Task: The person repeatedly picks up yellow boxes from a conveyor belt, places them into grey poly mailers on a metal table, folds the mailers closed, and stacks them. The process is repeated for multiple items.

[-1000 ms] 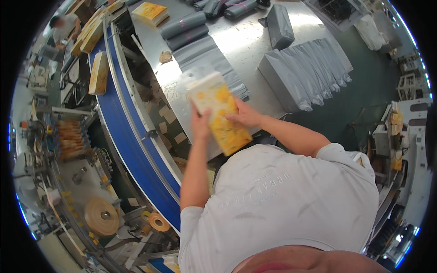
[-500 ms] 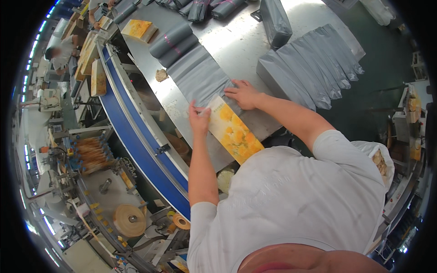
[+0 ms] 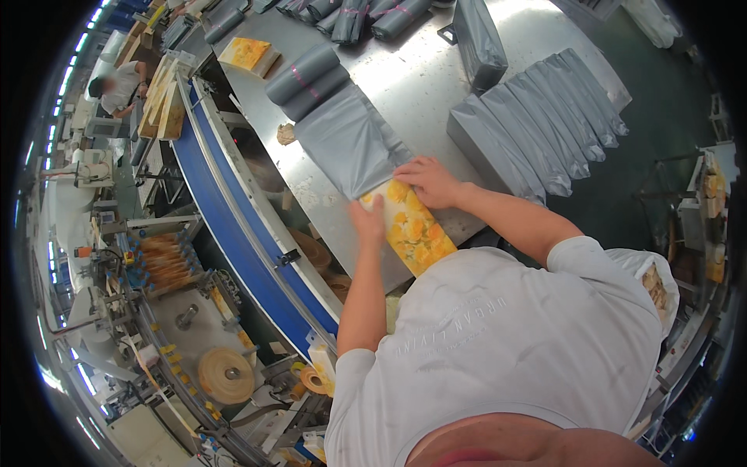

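A long white pack with yellow flower print (image 3: 415, 231) lies lengthwise before me, its near end against my shirt. Its far end meets the mouth of a flat grey plastic bag (image 3: 346, 140); how much of it is inside the bag cannot be told. My left hand (image 3: 369, 219) is closed on the pack's left edge at the bag's corner, thumb on top. At the right corner, my right hand (image 3: 428, 182) has its curled fingers on the bag's edge and the pack. Beyond the bag lie thick grey rolls of bags (image 3: 307, 78) tied with pink string.
Several filled grey bags (image 3: 529, 124) stand in a row on the metal table (image 3: 389, 86) at the right; another grey bag (image 3: 478, 47) stands behind. A flower-printed pack (image 3: 249, 56) lies far left. A blue conveyor (image 3: 233, 210) runs along the left. A co-worker (image 3: 120, 86) is farther off.
Both hands have come closer together at the bag's mouth. The left hand has shifted right along with the bag's corner, and the bag lies flatter. A pack now shows on the conveyor's near end.
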{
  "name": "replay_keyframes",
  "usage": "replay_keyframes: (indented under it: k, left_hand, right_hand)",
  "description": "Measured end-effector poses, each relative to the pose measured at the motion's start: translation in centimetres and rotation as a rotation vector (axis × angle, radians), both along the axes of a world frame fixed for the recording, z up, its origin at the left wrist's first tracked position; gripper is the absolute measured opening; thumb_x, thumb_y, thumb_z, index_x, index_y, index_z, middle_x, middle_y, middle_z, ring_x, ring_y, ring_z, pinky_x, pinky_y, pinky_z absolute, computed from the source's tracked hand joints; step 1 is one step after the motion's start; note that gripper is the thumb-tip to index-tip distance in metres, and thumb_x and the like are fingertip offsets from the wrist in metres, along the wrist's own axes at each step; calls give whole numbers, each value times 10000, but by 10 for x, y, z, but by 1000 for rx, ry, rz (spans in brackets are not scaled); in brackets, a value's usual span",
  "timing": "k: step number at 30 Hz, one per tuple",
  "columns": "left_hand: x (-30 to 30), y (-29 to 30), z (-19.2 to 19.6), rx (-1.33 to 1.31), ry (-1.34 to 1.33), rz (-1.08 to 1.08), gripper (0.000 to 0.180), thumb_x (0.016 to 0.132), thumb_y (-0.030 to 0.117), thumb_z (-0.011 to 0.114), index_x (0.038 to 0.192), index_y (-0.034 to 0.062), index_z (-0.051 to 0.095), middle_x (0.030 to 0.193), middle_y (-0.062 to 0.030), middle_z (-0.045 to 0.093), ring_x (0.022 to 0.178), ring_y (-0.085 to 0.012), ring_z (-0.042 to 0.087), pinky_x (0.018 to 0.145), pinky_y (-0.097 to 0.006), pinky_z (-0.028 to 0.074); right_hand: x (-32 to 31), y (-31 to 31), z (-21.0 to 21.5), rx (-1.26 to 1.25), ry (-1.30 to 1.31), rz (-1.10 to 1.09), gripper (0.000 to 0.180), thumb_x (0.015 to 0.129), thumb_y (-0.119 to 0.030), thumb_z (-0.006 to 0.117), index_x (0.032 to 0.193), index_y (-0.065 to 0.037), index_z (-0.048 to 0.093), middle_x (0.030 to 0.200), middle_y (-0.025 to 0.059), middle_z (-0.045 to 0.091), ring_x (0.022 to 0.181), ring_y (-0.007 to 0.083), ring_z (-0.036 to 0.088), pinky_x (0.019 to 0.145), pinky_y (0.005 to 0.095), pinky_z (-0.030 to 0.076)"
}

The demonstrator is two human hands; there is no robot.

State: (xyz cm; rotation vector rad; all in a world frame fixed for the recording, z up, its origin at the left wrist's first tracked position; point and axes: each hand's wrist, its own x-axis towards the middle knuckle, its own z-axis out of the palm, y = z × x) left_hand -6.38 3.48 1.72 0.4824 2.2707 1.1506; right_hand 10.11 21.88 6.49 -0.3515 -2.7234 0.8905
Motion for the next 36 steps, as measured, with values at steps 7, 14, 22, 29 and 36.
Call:
replay_keyframes:
  k: [7,14,22,29,36]
  left_hand:
    - [-12,-36,-24,396,205,2,467,946,228,744,1296,-36,583,1210,-202,640,1134,-388,582,1021,-486,450]
    - [-48,-17,-22,-301,554,-442,265,899,207,665,1020,-12,753,999,-247,719,957,-458,666,866,-531,535]
    - [53,-124,-20,-207,3,-915,193,869,195,681,951,40,763,1005,-246,739,941,-452,707,812,-498,569]
    - [37,-131,-28,-51,111,-511,258,929,226,733,880,-18,665,759,-187,668,680,-285,621,661,-425,493]
    - [63,-140,-15,64,-50,-251,151,920,131,706,914,-19,690,820,-194,668,744,-334,637,707,-428,511]
  right_hand:
    - [-39,21,-35,37,-203,-236,221,897,-158,627,1061,-66,742,1122,126,712,1136,380,603,981,492,498]
    - [-9,-8,-36,194,-430,-205,231,902,-231,618,903,-61,774,973,173,749,1020,418,668,892,544,530]
    - [127,-68,-32,-191,-669,51,210,866,-233,648,893,-73,780,909,209,740,872,438,706,770,541,564]
    - [73,-77,36,172,-890,41,212,884,-279,684,870,-90,779,927,130,762,894,393,717,785,507,579]
    - [21,-136,-4,114,-141,58,241,910,-245,735,1118,-124,722,1066,71,688,1075,317,664,894,456,564]
